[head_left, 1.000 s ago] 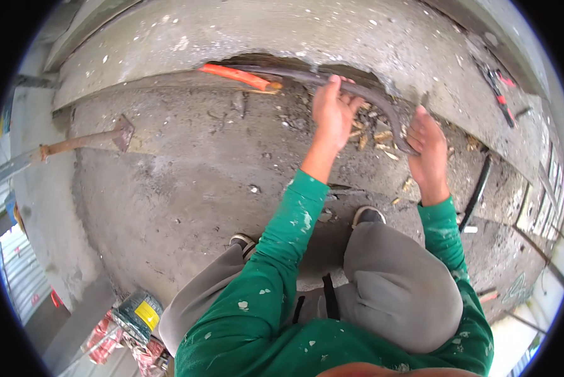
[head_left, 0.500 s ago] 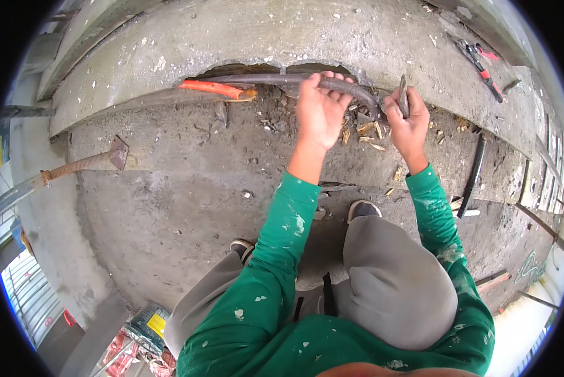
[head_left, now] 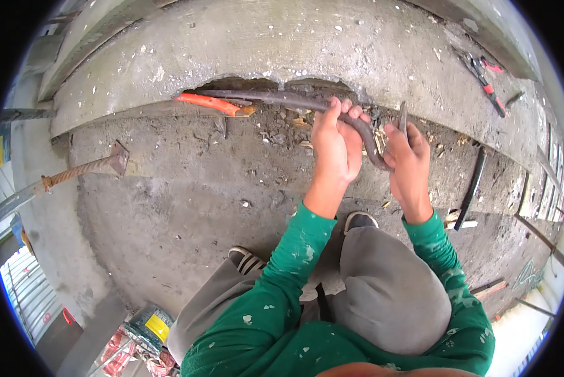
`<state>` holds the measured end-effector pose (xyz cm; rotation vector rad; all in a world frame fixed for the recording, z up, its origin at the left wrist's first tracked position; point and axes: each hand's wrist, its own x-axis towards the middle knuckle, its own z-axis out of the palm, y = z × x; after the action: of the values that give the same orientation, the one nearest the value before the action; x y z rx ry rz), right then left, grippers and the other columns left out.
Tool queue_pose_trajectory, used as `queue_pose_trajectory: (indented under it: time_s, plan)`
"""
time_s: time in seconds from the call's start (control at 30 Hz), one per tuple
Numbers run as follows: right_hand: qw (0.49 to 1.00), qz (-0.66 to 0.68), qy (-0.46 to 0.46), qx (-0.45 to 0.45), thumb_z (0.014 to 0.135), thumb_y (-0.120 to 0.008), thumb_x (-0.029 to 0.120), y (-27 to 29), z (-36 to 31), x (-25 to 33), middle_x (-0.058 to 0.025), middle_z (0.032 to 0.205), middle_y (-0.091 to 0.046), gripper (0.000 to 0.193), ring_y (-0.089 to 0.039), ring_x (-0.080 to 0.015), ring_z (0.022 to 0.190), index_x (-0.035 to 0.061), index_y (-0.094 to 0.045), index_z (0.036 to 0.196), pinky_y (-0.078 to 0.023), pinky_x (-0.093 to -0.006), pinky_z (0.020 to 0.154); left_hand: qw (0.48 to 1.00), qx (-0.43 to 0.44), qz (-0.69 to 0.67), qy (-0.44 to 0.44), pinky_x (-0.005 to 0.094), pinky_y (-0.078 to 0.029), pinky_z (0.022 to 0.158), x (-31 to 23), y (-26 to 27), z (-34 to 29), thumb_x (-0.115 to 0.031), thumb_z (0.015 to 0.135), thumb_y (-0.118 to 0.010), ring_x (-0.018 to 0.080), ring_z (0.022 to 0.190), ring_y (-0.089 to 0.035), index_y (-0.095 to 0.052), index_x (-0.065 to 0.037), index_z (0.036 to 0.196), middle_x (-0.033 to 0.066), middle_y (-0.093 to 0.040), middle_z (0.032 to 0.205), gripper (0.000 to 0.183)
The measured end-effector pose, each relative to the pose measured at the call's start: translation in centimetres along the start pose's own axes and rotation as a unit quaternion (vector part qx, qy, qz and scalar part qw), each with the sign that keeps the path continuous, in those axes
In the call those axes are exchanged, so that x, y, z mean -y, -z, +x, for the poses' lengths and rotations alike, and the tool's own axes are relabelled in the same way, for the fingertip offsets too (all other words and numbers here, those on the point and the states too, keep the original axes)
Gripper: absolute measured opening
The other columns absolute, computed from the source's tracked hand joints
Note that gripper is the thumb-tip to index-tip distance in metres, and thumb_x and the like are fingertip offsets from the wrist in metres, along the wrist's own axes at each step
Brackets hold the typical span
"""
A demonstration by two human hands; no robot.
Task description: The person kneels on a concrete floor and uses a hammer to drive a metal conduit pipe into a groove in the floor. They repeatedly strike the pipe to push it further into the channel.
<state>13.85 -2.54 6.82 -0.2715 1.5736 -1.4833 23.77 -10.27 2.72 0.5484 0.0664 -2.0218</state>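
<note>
A dark grey, bendy pipe (head_left: pixel 288 98) runs out along the broken gap in the concrete step, curving down at its right end. My left hand (head_left: pixel 337 141) is closed around it just before the bend. Close to the pipe's end is my right hand (head_left: pixel 411 157), gripping a flat grey piece with a pointed tip (head_left: pixel 403 115) that sticks up past the fingers; its kind cannot be made out. Whether the right fingers also pinch the pipe's end is hidden. An orange tube-shaped piece (head_left: pixel 216 103) with a brownish end lies beneath the pipe, left of my hands.
Rubble and wood splinters lie under the broken step edge (head_left: pixel 200 85). Red-and-black cutters (head_left: pixel 488 89) rest on the upper step at right. A black pipe length (head_left: pixel 472 188) lies right of my arm. A rusty threaded prop (head_left: pixel 81 173) stands left; bags (head_left: pixel 147 330) lie lower left.
Both hands have come nearer to me, drawing the pipe's bent end down with them. My left hand has moved right and now wraps the pipe instead of lying palm up beneath it.
</note>
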Motion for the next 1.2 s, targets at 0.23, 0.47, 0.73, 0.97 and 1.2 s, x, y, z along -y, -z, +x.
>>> queue_pose_trajectory:
  time_s: [0.23,0.47,0.73,0.97,1.2]
  plan:
    - [1.000,0.024,0.000,0.012,0.099,-0.066,0.013,-0.7,-0.6,1.8,0.0069,0.072,-0.046,0.011,-0.035,-0.0003,0.056,0.0052,-0.059,0.098,-0.026,-0.0214,0.048,0.999,-0.042,0.017,-0.013,0.0377,-0.044,0.081,-0.2,-2.2,-0.3,-0.021,0.108,-0.050,0.0144,0.081,-0.046,-0.044,-0.010,0.095,0.0005,-0.046,0.088,0.018]
    - [0.998,0.049,-0.007,0.029,0.100,-0.066,0.016,-0.8,-0.9,3.7,0.0079,0.070,-0.041,0.015,-0.032,-0.0015,0.055,0.0074,-0.056,0.093,-0.027,-0.0229,0.049,0.998,-0.058,0.037,-0.005,0.0377,-0.045,0.080,-0.7,-4.1,-0.5,-0.019,0.108,-0.046,0.0140,0.082,-0.046,-0.044,-0.010,0.095,0.0010,-0.046,0.088,0.016]
    - [0.973,0.180,-0.043,0.141,0.100,-0.061,0.014,-1.0,0.3,6.8,0.0086,0.067,-0.037,0.013,-0.033,-0.0023,0.049,0.0069,-0.053,0.093,-0.025,-0.0218,0.043,0.998,-0.046,-0.035,0.018,0.0358,-0.047,0.076,-1.5,-6.5,-0.1,-0.020,0.108,-0.045,0.0141,0.076,-0.047,-0.043,-0.009,0.090,0.0015,-0.046,0.083,0.020]
    - [0.945,0.250,-0.114,0.180,0.107,-0.057,0.022,-2.1,-0.1,8.4,0.0089,0.066,-0.037,0.018,-0.030,-0.0014,0.050,0.0078,-0.055,0.096,-0.025,-0.0196,0.041,0.997,-0.061,-0.038,-0.041,0.0301,-0.045,0.065,-1.2,-7.9,0.2,-0.019,0.107,-0.043,0.0130,0.065,-0.043,-0.044,-0.011,0.082,-0.0005,-0.043,0.072,0.027]
    - [0.921,0.284,-0.104,0.245,0.111,-0.044,0.016,8.3,-0.2,12.4,0.0079,0.066,-0.034,0.019,-0.029,-0.0001,0.048,0.0007,-0.054,0.105,-0.025,-0.0183,0.037,1.000,0.029,-0.007,-0.008,0.0380,-0.050,0.070,8.4,-8.6,-2.0,-0.030,0.108,-0.048,0.0195,0.072,-0.056,-0.051,-0.009,0.088,0.0037,-0.052,0.073,0.030]
